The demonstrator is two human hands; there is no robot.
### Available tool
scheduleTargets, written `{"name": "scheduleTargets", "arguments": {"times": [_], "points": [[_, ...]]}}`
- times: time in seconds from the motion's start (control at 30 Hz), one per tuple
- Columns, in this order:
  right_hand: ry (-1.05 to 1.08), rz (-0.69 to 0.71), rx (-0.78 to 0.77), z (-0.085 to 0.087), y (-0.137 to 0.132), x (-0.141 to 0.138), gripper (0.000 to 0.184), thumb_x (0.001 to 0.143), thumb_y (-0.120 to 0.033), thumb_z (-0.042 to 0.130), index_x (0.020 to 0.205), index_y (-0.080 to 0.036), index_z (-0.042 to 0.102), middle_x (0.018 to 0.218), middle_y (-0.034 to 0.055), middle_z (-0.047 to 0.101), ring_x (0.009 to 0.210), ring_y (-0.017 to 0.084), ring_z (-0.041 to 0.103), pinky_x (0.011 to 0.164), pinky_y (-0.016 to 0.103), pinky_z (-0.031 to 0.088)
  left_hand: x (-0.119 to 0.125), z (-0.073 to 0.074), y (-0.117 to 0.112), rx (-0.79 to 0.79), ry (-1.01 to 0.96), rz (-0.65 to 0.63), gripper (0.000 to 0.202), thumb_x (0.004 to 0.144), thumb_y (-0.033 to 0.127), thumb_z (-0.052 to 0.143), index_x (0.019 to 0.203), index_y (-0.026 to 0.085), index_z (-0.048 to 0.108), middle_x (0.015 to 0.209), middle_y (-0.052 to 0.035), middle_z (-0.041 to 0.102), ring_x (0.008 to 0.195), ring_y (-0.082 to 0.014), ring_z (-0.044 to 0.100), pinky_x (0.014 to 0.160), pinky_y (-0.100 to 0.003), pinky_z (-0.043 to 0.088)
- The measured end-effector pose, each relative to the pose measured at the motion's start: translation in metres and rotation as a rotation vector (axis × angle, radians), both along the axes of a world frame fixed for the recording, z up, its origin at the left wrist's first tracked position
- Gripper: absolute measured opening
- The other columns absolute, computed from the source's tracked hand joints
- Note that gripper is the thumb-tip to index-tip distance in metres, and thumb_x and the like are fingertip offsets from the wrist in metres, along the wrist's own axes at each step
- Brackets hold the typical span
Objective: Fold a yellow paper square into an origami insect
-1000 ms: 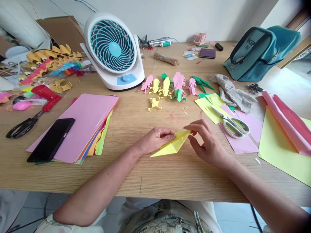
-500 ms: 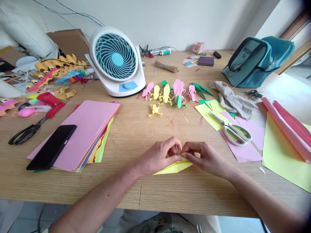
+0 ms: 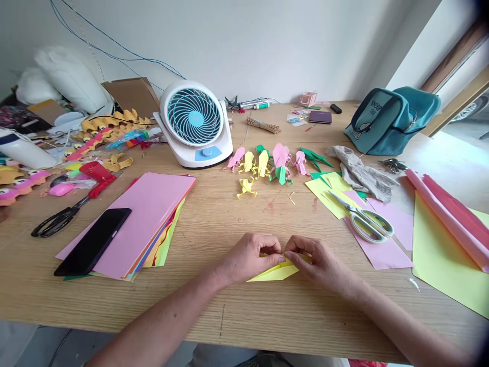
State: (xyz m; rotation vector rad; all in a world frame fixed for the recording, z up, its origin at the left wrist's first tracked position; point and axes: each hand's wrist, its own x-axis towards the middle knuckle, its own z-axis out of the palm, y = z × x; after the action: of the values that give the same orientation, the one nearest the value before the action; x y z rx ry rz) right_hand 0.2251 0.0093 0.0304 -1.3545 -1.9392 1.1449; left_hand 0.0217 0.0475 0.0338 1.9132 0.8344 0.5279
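Observation:
A partly folded piece of yellow paper (image 3: 273,274) lies on the table near its front edge, in the middle of the view. My left hand (image 3: 256,259) pinches its upper edge between thumb and bent fingers. Close beside it, my right hand (image 3: 314,258) grips the same paper, thumb and forefinger almost meeting the left ones. Fingers cover part of the paper, so the folds under them are hidden. Beyond the hands stand several folded paper frogs: a small yellow frog (image 3: 246,187) in front, with a pink and green one (image 3: 281,163) behind it.
Left of my arms lies a stack of coloured paper (image 3: 153,214) with a black phone (image 3: 93,240) on top. White-handled scissors (image 3: 369,221) rest on cut sheets at the right. A fan (image 3: 196,127) stands behind, and a teal bag (image 3: 393,122) sits at the back right.
The camera view has tilted up a little, so everything sits lower in the picture. Both hands keep their pinch on the yellow paper, with the fingertips shifted slightly along its edge.

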Motion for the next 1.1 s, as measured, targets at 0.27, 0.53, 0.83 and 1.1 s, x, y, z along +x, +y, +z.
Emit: {"name": "scheduleTargets", "arguments": {"times": [0.27, 0.53, 0.83, 1.1], "points": [[-0.031, 0.007, 0.008, -0.008, 0.002, 0.003, 0.034, 0.095, -0.042, 0.052, 0.072, -0.017, 0.056, 0.063, -0.0036, 0.048, 0.060, 0.010, 0.040, 0.055, 0.024, 0.029, -0.002, 0.000, 0.000, 0.004, 0.020, -0.014, 0.019, 0.087, 0.028, 0.067, 0.074, 0.015, 0.063, 0.069, 0.0050, 0.059, 0.066, -0.0072, 0.050, 0.062, -0.019, 0.035], [0.015, -0.057, -0.021, -0.010, 0.005, 0.005, 0.040, 0.089, -0.049, 0.058, 0.065, -0.018, 0.051, 0.058, -0.0048, 0.041, 0.056, 0.009, 0.034, 0.052, 0.024, 0.025, -0.004, 0.006, 0.004, -0.052, 0.062, 0.009, 0.015, 0.085, 0.022, 0.061, 0.073, 0.014, 0.063, 0.064, 0.0050, 0.055, 0.061, -0.0075, 0.046, 0.057, -0.019, 0.034], [0.100, -0.088, -0.010, -0.014, 0.009, 0.010, 0.052, 0.084, -0.062, 0.062, 0.061, -0.018, 0.047, 0.057, -0.0050, 0.037, 0.055, 0.009, 0.030, 0.050, 0.024, 0.023, -0.005, 0.006, 0.006, -0.068, 0.081, 0.065, 0.017, 0.084, 0.028, 0.060, 0.076, 0.015, 0.066, 0.065, 0.0041, 0.057, 0.060, -0.0081, 0.047, 0.056, -0.019, 0.034], [0.104, -0.044, -0.004, -0.014, 0.010, 0.009, 0.055, 0.087, -0.063, 0.059, 0.058, -0.019, 0.040, 0.056, -0.0060, 0.031, 0.052, 0.008, 0.028, 0.048, 0.024, 0.020, -0.008, 0.005, 0.009, -0.087, 0.035, 0.041, 0.014, 0.082, 0.024, 0.061, 0.071, 0.015, 0.060, 0.062, 0.0054, 0.053, 0.058, -0.0070, 0.045, 0.055, -0.019, 0.034]]}}
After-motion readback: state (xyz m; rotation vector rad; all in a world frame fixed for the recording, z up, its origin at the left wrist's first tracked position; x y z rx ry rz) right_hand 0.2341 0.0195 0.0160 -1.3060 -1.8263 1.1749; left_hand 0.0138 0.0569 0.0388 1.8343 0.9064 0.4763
